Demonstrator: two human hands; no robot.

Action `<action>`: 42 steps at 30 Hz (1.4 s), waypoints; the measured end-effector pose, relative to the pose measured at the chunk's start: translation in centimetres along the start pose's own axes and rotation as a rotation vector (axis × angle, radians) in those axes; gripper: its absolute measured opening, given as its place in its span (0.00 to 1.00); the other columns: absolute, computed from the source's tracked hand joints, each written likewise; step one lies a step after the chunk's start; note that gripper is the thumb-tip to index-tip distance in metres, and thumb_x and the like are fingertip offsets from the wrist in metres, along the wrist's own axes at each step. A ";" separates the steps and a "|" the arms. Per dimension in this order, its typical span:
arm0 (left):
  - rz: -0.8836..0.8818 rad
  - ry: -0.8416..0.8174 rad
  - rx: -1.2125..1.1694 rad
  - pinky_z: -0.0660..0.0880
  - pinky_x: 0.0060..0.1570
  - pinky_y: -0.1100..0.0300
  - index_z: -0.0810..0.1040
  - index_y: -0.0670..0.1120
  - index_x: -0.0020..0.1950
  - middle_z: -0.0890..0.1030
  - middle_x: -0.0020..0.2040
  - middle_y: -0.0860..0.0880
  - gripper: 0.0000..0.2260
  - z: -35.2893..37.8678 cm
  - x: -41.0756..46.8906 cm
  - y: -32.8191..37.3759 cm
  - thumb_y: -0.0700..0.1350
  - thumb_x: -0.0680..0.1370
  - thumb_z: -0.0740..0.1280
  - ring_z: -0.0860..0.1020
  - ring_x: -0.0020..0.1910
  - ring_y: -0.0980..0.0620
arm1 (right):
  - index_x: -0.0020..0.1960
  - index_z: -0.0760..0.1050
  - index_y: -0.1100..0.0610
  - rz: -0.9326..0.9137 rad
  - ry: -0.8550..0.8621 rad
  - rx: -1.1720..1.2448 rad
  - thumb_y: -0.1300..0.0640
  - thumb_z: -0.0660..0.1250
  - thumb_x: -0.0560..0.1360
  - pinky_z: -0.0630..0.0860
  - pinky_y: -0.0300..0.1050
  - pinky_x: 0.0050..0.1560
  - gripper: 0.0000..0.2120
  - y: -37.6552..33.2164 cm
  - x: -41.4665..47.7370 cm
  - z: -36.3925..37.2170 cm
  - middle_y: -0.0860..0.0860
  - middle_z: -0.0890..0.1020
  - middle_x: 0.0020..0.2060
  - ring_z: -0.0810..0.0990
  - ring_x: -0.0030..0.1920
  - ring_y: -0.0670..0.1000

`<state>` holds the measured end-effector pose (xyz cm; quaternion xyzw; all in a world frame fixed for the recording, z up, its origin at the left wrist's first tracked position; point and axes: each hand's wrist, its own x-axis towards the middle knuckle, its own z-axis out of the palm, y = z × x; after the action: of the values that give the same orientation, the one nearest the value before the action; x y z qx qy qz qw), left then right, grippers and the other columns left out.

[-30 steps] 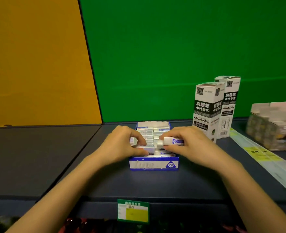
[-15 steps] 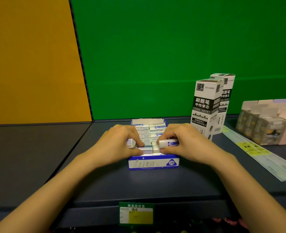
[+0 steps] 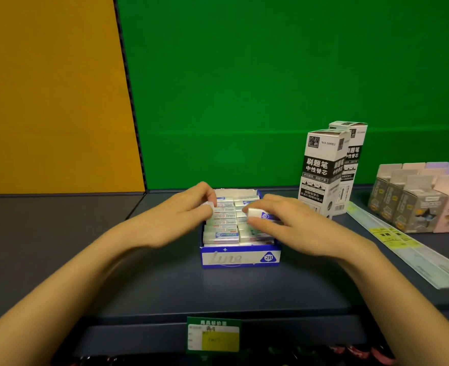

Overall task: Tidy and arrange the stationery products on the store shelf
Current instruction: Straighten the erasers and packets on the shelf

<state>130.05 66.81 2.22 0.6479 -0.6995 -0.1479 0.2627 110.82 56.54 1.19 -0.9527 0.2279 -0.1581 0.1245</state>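
A blue and white display box marked 2B sits on the dark shelf, packed with two rows of white erasers. My left hand hovers over the box's left side and pinches a white eraser at its fingertips. My right hand is over the right row and holds another eraser with a blue sleeve between thumb and fingers. Both held erasers sit just above the packed rows.
Two tall black and white refill boxes stand right of the eraser box. Several grey and pink packs line the far right. A price strip lies flat on the shelf. A green price tag hangs on the front edge.
My left hand has lifted back toward the box's far left corner with its eraser, uncovering the front row. My right hand stays over the right row with its eraser.
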 end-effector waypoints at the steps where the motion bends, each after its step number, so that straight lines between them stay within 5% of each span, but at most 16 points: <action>1: 0.000 -0.038 0.011 0.70 0.40 0.65 0.66 0.46 0.51 0.74 0.44 0.53 0.13 -0.1 -0.1 0.1 0.54 0.77 0.53 0.71 0.39 0.59 | 0.67 0.69 0.53 0.001 -0.038 0.023 0.49 0.53 0.80 0.64 0.35 0.57 0.18 -0.2 -0.1 0.0 0.46 0.73 0.57 0.70 0.56 0.43; 5: 0.066 -0.099 0.114 0.72 0.47 0.68 0.68 0.46 0.59 0.74 0.55 0.51 0.10 0.1 -0.4 0.2 0.48 0.80 0.56 0.73 0.51 0.56 | 0.66 0.70 0.54 -0.034 -0.069 0.042 0.55 0.55 0.80 0.66 0.37 0.57 0.15 -0.1 -0.3 -0.1 0.47 0.73 0.52 0.71 0.54 0.45; 8: 0.120 -0.040 0.133 0.72 0.46 0.74 0.74 0.48 0.60 0.76 0.53 0.55 0.12 0.4 -0.1 0.5 0.44 0.76 0.66 0.75 0.50 0.60 | 0.65 0.73 0.49 -0.037 -0.064 0.031 0.56 0.64 0.76 0.70 0.37 0.58 0.18 0.2 -0.5 -0.4 0.46 0.78 0.60 0.75 0.58 0.44; 10: 0.104 0.014 0.095 0.76 0.47 0.67 0.79 0.47 0.55 0.81 0.50 0.53 0.13 0.6 0.1 0.7 0.44 0.72 0.71 0.79 0.49 0.57 | 0.62 0.76 0.48 -0.010 -0.048 0.035 0.55 0.69 0.73 0.72 0.35 0.56 0.18 0.2 -0.6 -0.6 0.45 0.80 0.60 0.76 0.57 0.42; 13: 0.078 0.085 0.115 0.78 0.46 0.59 0.83 0.47 0.50 0.85 0.47 0.50 0.11 0.9 0.4 0.8 0.44 0.69 0.74 0.81 0.45 0.54 | 0.59 0.79 0.49 0.026 -0.034 0.061 0.54 0.72 0.71 0.72 0.29 0.48 0.17 0.3 -0.4 -0.9 0.44 0.83 0.53 0.79 0.50 0.39; 17: 0.092 0.067 0.136 0.76 0.39 0.71 0.84 0.45 0.51 0.85 0.49 0.49 0.11 1.6 0.5 0.9 0.44 0.70 0.73 0.80 0.45 0.56 | 0.56 0.81 0.50 0.023 -0.073 0.042 0.55 0.72 0.71 0.68 0.25 0.35 0.14 0.5 0.0 -1.0 0.43 0.83 0.47 0.74 0.35 0.36; 20: 0.115 0.056 0.147 0.71 0.36 0.78 0.83 0.44 0.53 0.84 0.50 0.49 0.11 1.9 0.4 1.1 0.43 0.71 0.72 0.78 0.45 0.61 | 0.55 0.81 0.52 -0.001 -0.084 0.030 0.55 0.72 0.70 0.68 0.29 0.39 0.14 0.7 0.3 -0.9 0.48 0.83 0.51 0.74 0.39 0.40; 25: 0.157 -0.083 0.168 0.75 0.53 0.68 0.82 0.46 0.56 0.83 0.55 0.51 0.12 1.0 0.0 0.7 0.43 0.74 0.69 0.78 0.52 0.61 | 0.59 0.79 0.54 -0.040 -0.168 -0.023 0.57 0.67 0.74 0.71 0.36 0.51 0.14 0.7 0.1 -1.1 0.49 0.81 0.55 0.76 0.50 0.45; 28: 0.163 -0.095 0.204 0.74 0.51 0.70 0.82 0.44 0.55 0.82 0.54 0.49 0.11 1.0 -0.1 0.6 0.42 0.74 0.69 0.78 0.51 0.59 | 0.60 0.79 0.54 -0.046 -0.181 -0.045 0.57 0.67 0.74 0.72 0.42 0.58 0.14 0.6 0.0 -1.1 0.50 0.80 0.56 0.77 0.54 0.47; 35: 0.120 -0.163 0.191 0.72 0.54 0.73 0.78 0.47 0.62 0.76 0.58 0.56 0.13 0.8 -1.0 0.4 0.43 0.79 0.61 0.73 0.59 0.60 | 0.55 0.81 0.53 -0.056 -0.108 -0.046 0.52 0.63 0.76 0.71 0.41 0.58 0.12 0.6 -1.2 -0.5 0.48 0.80 0.55 0.76 0.54 0.45; 42: 0.103 -0.214 0.212 0.56 0.66 0.78 0.67 0.54 0.70 0.66 0.70 0.62 0.18 1.4 -2.8 -0.5 0.50 0.81 0.52 0.62 0.69 0.69 | 0.61 0.77 0.49 -0.076 -0.027 -0.072 0.47 0.53 0.79 0.69 0.42 0.62 0.18 0.9 -3.4 0.4 0.40 0.77 0.60 0.72 0.59 0.42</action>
<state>129.74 69.34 0.31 0.6158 -0.7675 -0.1277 0.1243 107.79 57.46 -0.30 -0.9665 0.1952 -0.1417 0.0872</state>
